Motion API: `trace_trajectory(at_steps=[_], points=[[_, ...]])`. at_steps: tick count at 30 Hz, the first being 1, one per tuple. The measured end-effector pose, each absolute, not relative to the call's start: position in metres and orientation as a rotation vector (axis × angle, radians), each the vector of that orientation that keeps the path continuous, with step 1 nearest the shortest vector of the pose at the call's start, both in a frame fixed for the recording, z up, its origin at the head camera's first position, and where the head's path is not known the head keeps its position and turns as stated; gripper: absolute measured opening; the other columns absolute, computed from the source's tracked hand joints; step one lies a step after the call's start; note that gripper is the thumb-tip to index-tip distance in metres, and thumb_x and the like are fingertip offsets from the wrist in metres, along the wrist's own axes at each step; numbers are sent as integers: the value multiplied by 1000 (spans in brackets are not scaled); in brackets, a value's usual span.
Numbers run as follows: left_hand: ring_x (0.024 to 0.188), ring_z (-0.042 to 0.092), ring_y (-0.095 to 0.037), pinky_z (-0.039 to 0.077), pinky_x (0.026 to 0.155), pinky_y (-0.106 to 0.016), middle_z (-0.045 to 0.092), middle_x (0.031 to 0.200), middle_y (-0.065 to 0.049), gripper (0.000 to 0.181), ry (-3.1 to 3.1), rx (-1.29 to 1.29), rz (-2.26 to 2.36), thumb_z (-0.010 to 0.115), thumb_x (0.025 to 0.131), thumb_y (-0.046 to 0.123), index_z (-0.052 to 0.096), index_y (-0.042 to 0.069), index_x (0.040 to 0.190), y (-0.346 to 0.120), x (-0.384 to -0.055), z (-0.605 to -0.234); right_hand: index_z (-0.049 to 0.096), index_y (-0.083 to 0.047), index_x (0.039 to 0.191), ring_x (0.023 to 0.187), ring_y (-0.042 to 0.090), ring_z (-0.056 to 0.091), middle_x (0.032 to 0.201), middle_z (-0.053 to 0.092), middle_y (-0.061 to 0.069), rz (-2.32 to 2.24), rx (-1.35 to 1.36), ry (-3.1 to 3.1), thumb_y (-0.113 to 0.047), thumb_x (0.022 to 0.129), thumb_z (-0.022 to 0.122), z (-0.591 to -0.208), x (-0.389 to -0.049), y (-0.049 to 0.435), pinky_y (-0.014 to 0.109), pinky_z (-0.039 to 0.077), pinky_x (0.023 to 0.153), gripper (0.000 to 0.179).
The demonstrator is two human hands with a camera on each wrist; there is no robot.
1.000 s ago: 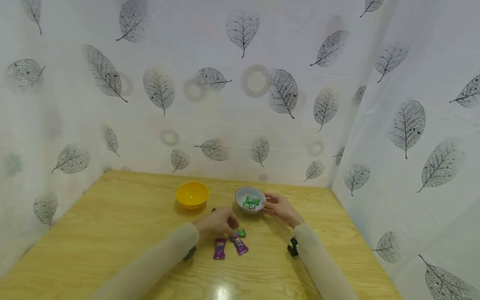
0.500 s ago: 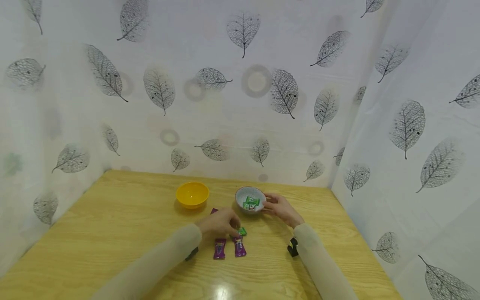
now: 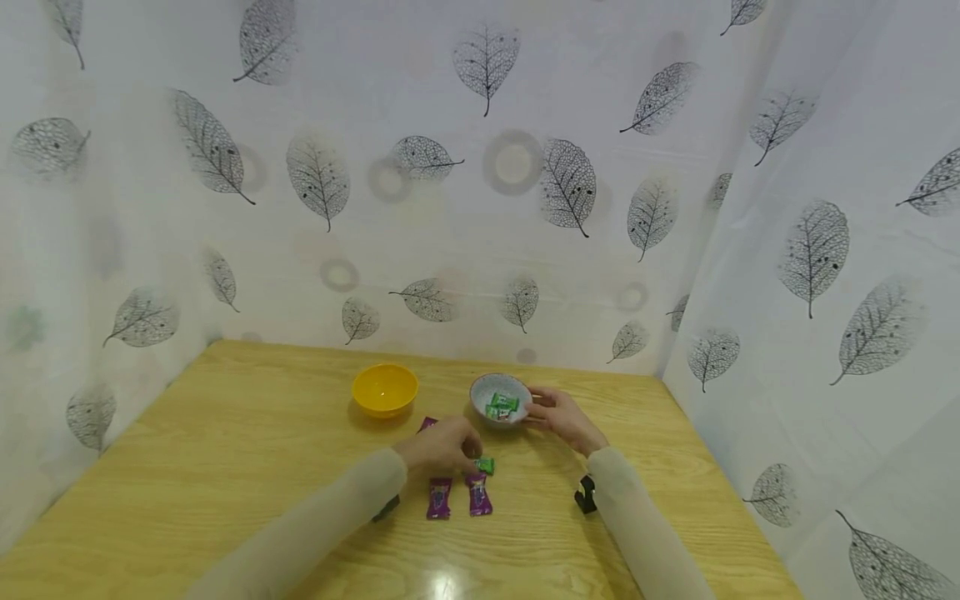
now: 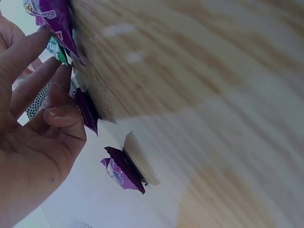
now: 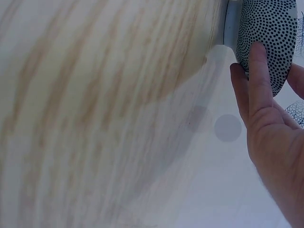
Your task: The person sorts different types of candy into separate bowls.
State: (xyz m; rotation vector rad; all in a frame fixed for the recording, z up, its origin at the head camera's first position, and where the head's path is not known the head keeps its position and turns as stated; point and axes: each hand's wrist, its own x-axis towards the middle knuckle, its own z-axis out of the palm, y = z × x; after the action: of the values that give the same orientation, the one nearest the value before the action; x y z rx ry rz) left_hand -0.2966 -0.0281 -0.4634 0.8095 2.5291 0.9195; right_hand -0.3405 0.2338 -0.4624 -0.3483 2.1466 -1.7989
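Note:
My left hand (image 3: 442, 444) reaches down over the table, thumb and index fingertips at a green-wrapped candy (image 3: 486, 465), pinching it; its remaining fingers curl inward. Close to the fingertips lies a purple-wrapped candy (image 3: 478, 495), large at the top of the left wrist view. Another purple candy (image 3: 439, 498) lies to its left, and a third purple candy (image 3: 427, 423) is partly hidden behind the hand. My right hand (image 3: 562, 418) holds a speckled bowl (image 5: 266, 42) by its right side, fingers against the outer wall. Several green candies (image 3: 502, 403) lie inside that bowl.
An orange-yellow bowl (image 3: 385, 392) stands to the left of the speckled one. The wooden table (image 3: 262, 433) ends at a leaf-patterned curtain (image 3: 480, 208) behind and on the right. Black wrist devices (image 3: 586, 495) hang under the forearms.
The left hand has shifted slightly right. The purple candy by its fingertips has turned more upright, and the green one has turned and slid a little right. The right hand stays on the bowl.

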Motion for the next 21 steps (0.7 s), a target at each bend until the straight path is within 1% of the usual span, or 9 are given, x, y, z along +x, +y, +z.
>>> trace_trajectory(at_steps=[5,10,15,18,21], points=[[76,59,-6,52,74,-23,66,81,11,13,2566,842,857,81,78,21,76,21,90,-24,-297,-465,31,4,149,121,36,58,147,39,33,-1804,-334,2139,-6,101,51,-463,-342,234,40,51,100,53],[68,58,-9,52,64,-24,66,73,9,5,2568,830,831,79,79,17,75,19,80,-22,-293,-462,30,5,149,124,40,55,148,36,33,-1809,-346,2132,-4,101,50,-464,-342,235,40,51,101,53],[62,57,-10,51,58,-24,65,68,7,5,2589,801,805,78,77,13,74,16,77,-22,-290,-459,30,5,149,125,41,53,150,35,31,-1809,-337,2135,-3,101,50,-464,-342,234,39,51,101,53],[61,56,-10,51,56,-24,65,68,6,7,2595,786,820,77,76,12,72,15,73,-23,-289,-457,30,5,149,126,42,52,150,35,31,-1804,-335,2137,-4,101,49,-463,-341,234,40,51,101,52],[63,59,-12,53,57,-27,66,71,4,9,2577,745,888,78,76,16,70,18,72,-25,-291,-456,29,5,150,127,42,52,150,34,32,-1804,-354,2128,-4,101,49,-461,-342,234,41,50,102,53]])
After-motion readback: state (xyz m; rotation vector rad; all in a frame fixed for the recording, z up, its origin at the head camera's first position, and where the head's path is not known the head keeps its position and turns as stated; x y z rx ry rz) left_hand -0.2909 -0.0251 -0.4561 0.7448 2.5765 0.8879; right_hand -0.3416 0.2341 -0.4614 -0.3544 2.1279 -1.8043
